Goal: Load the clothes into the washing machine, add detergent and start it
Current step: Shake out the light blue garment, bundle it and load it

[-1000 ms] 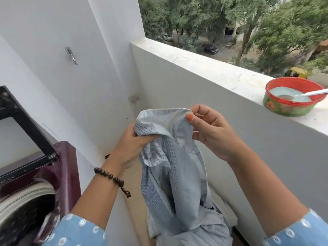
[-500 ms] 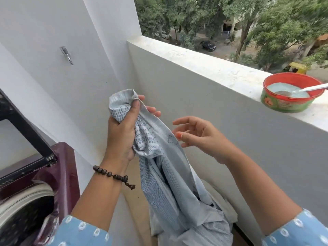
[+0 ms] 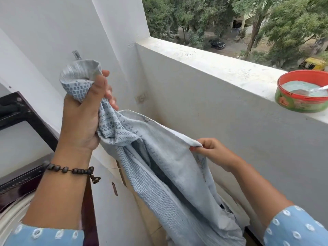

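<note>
Clothes hang spread between left hand, fist bunching the top, and right hand pinching an edge, probably to gather them for the washing machine.

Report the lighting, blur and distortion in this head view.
Head view: soft, even daylight with no hard shadows or glare; wide-angle bending curves the parapet ledge; the garment and left hand look sharp, the right hand slightly soft, the trees beyond a little hazy.

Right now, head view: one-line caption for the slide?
Left hand grips a grey-blue patterned garment, right hand pinches its edge; detergent tub on balcony ledge.
</note>
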